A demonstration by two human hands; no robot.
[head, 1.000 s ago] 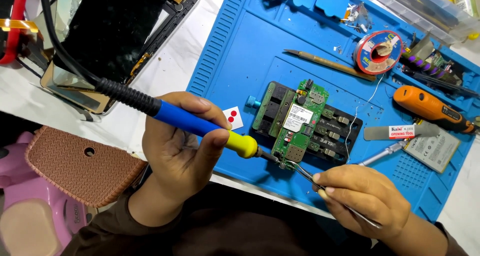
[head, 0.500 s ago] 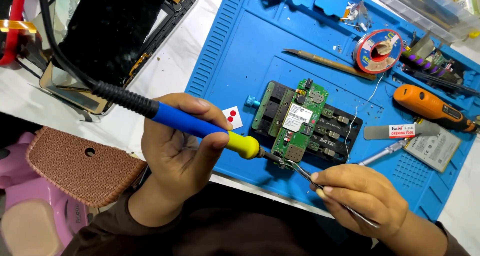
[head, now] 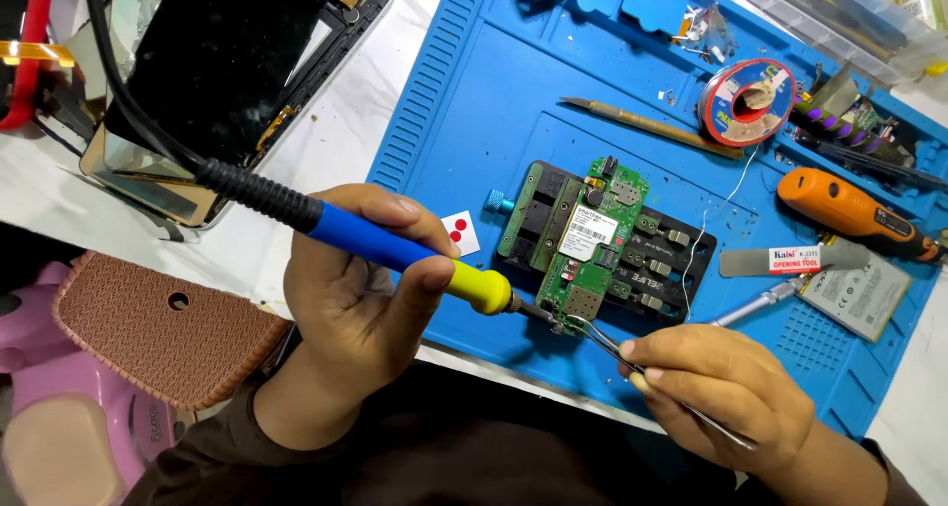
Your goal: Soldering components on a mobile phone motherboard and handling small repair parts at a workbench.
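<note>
Little has changed since a moment ago: my left hand [head: 360, 289] keeps its fingers wrapped tight around the blue-and-yellow soldering iron [head: 395, 254], tip at the lower end of the green circuit board [head: 590, 254]. My right hand [head: 726, 392], lower right, still pinches the tweezers [head: 607, 343] closed against that same spot. The board sits clamped in a black holder [head: 553, 230] at the frame's centre, on the blue work mat [head: 494, 101]. Farther up lie a wooden-handled tool [head: 652, 128], a solder spool [head: 746, 101] and, at right, an orange screwdriver [head: 849, 213]. A dark phone screen [head: 212, 62] fills the upper left.
</note>
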